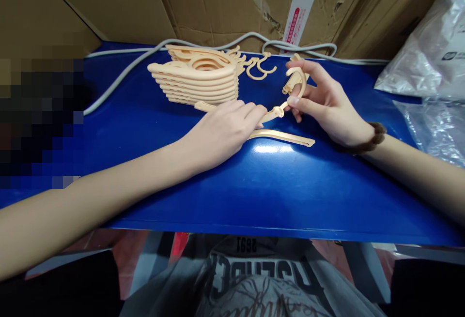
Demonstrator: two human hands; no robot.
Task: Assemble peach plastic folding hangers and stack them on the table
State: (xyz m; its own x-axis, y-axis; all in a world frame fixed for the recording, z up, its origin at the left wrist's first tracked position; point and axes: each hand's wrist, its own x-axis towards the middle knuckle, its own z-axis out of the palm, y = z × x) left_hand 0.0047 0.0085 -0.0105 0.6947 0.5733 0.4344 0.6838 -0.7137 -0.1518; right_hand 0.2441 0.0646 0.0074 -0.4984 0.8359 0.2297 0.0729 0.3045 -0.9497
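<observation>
A beige plastic hanger (281, 136) lies low over the blue table, its hook pointing right and its far arm showing past my wrist. My left hand (230, 126) is closed over its middle, which the palm and fingers hide. Between thumb and fingers, my right hand (336, 109) pinches the hook near its base. Just behind my left hand, a stack of matching hangers (198, 82) stands with hooks toward the right. A few small beige pieces (291, 84) sit behind my right fingers, partly covered, so their shape is unclear.
The blue tabletop (290, 191) ends at a front edge close to my body. Along the back runs a grey cable (127, 72), before cardboard boxes (218, 7). At the right are a filled clear plastic bag (425, 55) and flat plastic film (436, 128).
</observation>
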